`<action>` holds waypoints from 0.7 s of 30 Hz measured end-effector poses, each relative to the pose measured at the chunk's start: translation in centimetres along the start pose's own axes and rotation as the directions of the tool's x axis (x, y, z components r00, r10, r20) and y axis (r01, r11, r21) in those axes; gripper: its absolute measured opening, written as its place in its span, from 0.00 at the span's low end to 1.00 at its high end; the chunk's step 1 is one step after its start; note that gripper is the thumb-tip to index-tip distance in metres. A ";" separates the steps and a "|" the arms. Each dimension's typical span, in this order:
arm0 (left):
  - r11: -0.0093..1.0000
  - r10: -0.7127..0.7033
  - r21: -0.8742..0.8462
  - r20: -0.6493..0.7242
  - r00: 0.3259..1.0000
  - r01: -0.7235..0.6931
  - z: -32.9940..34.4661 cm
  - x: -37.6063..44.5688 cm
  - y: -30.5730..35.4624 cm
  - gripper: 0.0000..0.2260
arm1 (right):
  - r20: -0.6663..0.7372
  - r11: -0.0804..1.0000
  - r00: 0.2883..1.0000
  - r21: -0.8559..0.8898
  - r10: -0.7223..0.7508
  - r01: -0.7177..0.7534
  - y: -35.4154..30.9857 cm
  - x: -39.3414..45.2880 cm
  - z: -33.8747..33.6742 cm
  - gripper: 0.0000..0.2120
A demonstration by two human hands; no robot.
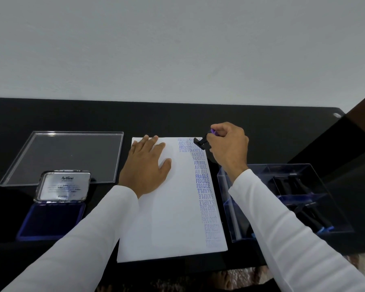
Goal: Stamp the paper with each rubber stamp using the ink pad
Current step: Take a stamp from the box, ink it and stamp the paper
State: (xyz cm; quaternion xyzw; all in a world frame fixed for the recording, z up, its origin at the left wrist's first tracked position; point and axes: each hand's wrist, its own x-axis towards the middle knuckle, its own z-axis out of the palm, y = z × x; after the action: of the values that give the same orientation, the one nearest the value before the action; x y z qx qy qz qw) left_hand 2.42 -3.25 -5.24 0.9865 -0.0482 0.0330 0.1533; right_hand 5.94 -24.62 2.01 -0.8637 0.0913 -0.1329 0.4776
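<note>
Left hand lies flat, fingers spread, on the paper while the right hand grips a black stamp at the paper's top right corner, ink pad open far left.

White paper w/ blue stamped words down its right edge; black rubber stamp tilted at paper's top-right corner; open blue ink pad left of paper.

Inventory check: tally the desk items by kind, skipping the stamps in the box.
Paper: 1
Ink pad: 1
Clear lid: 1
Clear box: 1
Stamp gripped by the right hand: 1
Total: 5
</note>
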 end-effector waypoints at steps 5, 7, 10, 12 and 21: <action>1.000 0.002 0.004 -0.005 1.000 -0.002 0.0 -0.1 0.0 0.33 | 0.003 1.000 1.000 -0.005 0.005 -0.005 -0.1 0.0 -0.1 0.10; 1.000 0.002 0.000 -0.007 1.000 -0.002 0.0 -0.1 0.0 0.33 | 0.007 1.000 1.000 -0.006 0.005 -0.005 -0.1 -0.1 0.0 0.10; 1.000 0.006 -0.006 -0.019 1.000 -0.006 0.0 -0.1 -0.1 0.32 | 0.012 1.000 1.000 -0.002 0.005 -0.005 -0.1 -0.1 0.0 0.09; 1.000 0.005 -0.004 -0.013 1.000 -0.005 0.1 0.0 -0.1 0.32 | 0.010 1.000 1.000 -0.008 0.003 -0.003 0.0 -0.1 -0.1 0.09; 1.000 0.001 0.001 -0.006 1.000 -0.001 -0.2 -0.1 0.1 0.32 | 0.008 1.000 1.000 -0.007 0.003 -0.003 -0.2 -0.2 -0.1 0.09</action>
State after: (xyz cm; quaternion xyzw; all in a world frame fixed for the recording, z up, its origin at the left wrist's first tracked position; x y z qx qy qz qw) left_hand 2.33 -3.33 -5.03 0.9864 -0.0484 0.0359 0.1531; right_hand 5.71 -24.59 2.20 -0.8658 0.0912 -0.1281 0.4750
